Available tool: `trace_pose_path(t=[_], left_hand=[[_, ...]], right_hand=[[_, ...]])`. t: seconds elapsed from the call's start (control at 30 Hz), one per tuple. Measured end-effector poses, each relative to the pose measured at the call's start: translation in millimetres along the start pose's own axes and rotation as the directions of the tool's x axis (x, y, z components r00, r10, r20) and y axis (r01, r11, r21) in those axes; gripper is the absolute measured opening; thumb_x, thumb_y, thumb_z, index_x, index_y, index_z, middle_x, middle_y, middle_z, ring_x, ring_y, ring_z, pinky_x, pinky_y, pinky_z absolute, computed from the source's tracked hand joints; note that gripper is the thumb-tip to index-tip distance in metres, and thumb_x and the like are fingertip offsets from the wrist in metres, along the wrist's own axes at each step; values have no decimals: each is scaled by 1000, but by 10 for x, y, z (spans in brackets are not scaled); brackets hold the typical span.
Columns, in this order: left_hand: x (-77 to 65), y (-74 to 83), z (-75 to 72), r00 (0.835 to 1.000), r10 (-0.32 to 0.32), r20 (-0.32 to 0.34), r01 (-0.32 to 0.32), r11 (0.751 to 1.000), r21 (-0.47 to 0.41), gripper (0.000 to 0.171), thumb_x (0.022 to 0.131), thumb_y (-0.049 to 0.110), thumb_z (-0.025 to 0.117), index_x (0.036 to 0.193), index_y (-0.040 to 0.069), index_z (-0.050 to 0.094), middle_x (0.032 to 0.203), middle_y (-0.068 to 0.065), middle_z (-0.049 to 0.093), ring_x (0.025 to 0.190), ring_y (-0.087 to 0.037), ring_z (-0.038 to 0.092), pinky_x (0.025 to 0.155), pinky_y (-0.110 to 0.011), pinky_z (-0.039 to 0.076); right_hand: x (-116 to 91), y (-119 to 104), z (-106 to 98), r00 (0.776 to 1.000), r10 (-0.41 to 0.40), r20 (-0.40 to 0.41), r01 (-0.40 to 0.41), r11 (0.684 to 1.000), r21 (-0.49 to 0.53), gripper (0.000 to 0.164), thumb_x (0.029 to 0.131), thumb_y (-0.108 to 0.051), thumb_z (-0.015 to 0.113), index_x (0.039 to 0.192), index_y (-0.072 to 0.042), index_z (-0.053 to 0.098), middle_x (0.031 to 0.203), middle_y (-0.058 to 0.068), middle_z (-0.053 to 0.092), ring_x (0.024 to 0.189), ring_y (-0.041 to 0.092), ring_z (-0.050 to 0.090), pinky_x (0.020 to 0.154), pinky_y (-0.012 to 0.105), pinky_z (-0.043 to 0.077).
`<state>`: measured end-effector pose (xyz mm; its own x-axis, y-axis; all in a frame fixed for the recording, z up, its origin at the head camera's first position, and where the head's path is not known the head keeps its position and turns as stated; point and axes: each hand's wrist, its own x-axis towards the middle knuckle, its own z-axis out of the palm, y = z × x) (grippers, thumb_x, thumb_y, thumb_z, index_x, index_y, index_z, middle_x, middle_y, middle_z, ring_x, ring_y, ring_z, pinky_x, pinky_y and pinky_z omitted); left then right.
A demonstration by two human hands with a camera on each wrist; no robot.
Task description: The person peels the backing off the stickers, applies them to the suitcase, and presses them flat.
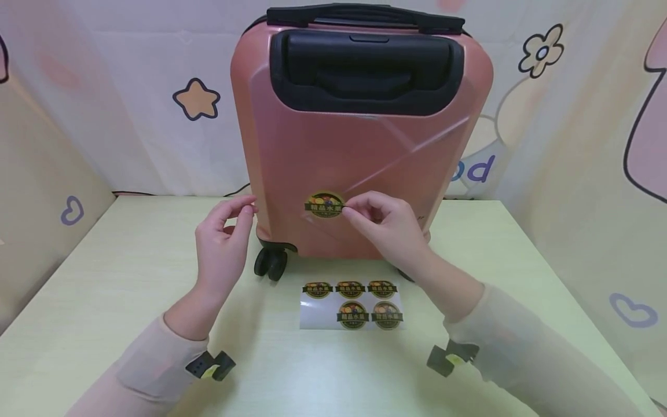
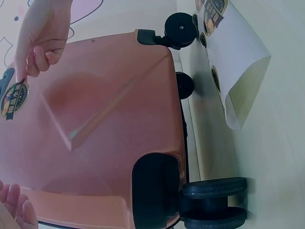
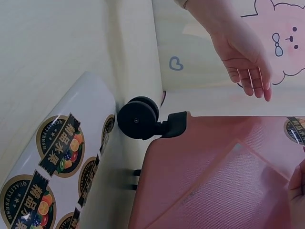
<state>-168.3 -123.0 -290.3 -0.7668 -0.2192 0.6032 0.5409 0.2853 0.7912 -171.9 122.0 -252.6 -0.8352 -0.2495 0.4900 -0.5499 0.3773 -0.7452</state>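
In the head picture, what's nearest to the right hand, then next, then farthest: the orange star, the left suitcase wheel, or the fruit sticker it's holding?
1. Fruit sticker, pinched by the right hand.
2. Left suitcase wheel, lower left, on the table.
3. Orange star, upper left, on the backdrop.

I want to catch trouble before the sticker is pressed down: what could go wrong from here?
The sticker might end up crooked or creased, since the right hand pinches it at only one edge. The suitcase stands on wheels, so it could roll if pushed; the left hand isn't gripping it. A ridge near the sticker might also keep its edge from lying flat.
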Motion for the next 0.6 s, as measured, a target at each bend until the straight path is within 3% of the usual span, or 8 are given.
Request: trace_pose_path(t=[0.2,0.43,0.6], left_hand=[[44,-43,11,1000,12,-29,-12,1000,-14,21,92,5,54,107,-1,68,97,-8,65,91,-9,56,65,-21,45],[130,-92,44,992,72,-99,-75,997,-24,25,90,0,52,111,-2,65,109,-10,60,100,-11,50,75,-25,42],[180,-90,70,993,75,-89,-80,996,-44,29,90,3,53,118,1,60,117,-8,55,104,-10,47,80,-27,42]], right_hand=[[44,1,3,1000,12,7,-12,1000,2,10,86,-14,68,92,-6,69,63,4,47,58,18,41,51,24,33],[109,-10,10,1000,18,18,-18,1000,6,11,87,-15,67,93,-7,69,61,4,45,56,18,39,50,24,31],[149,-33,19,1000,4,20,-4,1000,13,12,87,-16,67,93,-6,69,59,5,42,54,18,38,49,25,30]])
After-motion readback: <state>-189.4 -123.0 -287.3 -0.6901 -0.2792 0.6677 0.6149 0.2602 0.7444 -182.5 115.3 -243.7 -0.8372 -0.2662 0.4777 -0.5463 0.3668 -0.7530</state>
